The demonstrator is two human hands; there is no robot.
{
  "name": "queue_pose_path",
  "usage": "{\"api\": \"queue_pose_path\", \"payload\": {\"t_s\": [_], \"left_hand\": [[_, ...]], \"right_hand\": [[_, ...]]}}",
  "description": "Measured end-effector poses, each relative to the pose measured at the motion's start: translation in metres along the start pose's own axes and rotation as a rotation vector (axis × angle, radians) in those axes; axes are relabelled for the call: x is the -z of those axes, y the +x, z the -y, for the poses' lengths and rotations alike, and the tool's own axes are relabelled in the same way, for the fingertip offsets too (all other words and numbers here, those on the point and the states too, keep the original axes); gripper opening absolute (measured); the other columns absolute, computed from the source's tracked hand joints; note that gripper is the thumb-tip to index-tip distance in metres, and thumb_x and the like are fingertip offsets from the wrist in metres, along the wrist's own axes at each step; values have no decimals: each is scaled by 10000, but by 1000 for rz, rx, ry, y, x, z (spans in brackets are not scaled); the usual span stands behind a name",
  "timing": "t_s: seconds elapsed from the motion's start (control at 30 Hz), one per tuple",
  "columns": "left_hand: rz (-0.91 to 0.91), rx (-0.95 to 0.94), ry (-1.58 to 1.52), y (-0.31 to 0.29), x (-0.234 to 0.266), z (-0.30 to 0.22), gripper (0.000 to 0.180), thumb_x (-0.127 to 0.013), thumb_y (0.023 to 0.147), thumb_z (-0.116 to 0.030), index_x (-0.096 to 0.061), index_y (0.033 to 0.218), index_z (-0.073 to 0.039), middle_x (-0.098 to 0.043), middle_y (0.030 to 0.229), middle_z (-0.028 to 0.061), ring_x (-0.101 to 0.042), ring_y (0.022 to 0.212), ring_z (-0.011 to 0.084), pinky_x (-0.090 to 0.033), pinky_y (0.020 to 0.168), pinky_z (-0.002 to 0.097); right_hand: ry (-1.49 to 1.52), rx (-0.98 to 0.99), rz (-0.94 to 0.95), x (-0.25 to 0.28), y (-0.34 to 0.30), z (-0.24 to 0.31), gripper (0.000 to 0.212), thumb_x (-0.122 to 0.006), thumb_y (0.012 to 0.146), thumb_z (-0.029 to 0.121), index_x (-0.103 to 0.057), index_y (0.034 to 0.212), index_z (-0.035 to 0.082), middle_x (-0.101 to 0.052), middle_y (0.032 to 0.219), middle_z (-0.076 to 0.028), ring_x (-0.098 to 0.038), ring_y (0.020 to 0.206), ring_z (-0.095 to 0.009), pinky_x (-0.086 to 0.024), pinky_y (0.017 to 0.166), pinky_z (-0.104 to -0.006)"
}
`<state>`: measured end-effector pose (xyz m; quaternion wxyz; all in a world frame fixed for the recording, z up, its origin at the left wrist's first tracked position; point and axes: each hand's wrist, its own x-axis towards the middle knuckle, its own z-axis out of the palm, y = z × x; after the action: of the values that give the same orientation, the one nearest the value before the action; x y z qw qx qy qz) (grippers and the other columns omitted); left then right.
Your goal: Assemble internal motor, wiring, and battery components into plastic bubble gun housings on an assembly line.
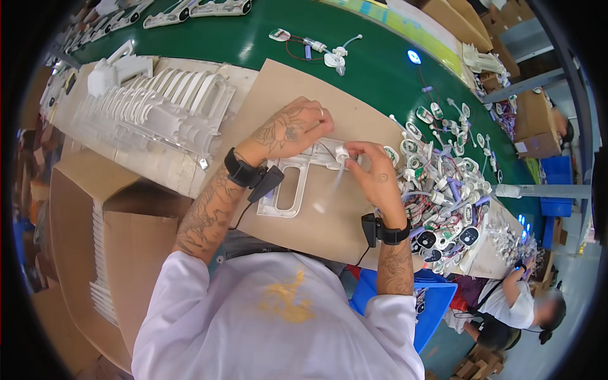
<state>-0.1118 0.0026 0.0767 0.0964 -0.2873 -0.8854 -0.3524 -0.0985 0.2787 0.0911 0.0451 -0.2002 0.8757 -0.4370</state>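
A white plastic housing half (278, 196) with a looped handle lies on the brown cardboard sheet in front of me. My left hand (296, 128) is over its far part, fingers curled and pressed together; whatever they grip is hidden beneath them. With thumb and fingers, my right hand (375, 171) pinches a small white cylindrical fitting (342, 154) at the housing's right end. From that fitting a translucent tube (335, 183) hangs toward me, partly blurred. Thin wires show inside the housing between my hands.
Stacked white housing shells (158, 111) stand to the left. On the right is a heap of pump assemblies (443, 196) with wires and tubes. Another assembly (316, 50) rests on the green belt (266, 31). A cardboard box (139, 247), a blue bin (437, 310) and a seated person (516, 294) are nearby.
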Motion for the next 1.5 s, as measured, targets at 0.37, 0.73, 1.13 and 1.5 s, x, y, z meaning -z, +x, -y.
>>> {"api": "queue_pose_path", "payload": {"t_s": [0.37, 0.73, 1.13, 1.5], "left_hand": [[33, -73, 56, -13, -39, 10, 134, -835, 895, -128, -718, 954, -100, -680, 1222, 70, -635, 1210, 325, -547, 1059, 457], [-36, -28, 189, -12, -40, 3, 78, -763, 963, -120, -703, 1004, -94, -691, 1038, 63, -640, 1162, 302, -553, 1043, 432], [-43, 6, 157, -19, -29, -11, 109, -758, 954, -106, -690, 1038, -86, -700, 1040, 75, -635, 1146, 306, -551, 1011, 451], [-121, -12, 198, -27, -31, -11, 117, -770, 948, -96, -700, 1041, -87, -695, 1052, 73, -637, 1158, 310, -542, 1007, 462]], "right_hand": [[-274, 276, 80, -10, -6, 3, 296, -798, 905, 23, -829, 1191, 88, -733, 1085, -109, -649, 1136, -350, -520, 1033, -467], [-430, 402, 33, -23, -10, -1, 274, -813, 882, 37, -797, 1147, 104, -711, 1067, -82, -657, 1110, -339, -499, 1003, -488], [-308, 371, 22, -22, -11, -16, 203, -834, 900, 84, -786, 1098, 92, -737, 1044, -77, -669, 1091, -334, -478, 1022, -474], [-348, 547, -58, -26, -14, -22, 265, -855, 869, 33, -768, 1115, 78, -730, 1103, -59, -649, 1117, -333, -488, 1050, -508]]}}
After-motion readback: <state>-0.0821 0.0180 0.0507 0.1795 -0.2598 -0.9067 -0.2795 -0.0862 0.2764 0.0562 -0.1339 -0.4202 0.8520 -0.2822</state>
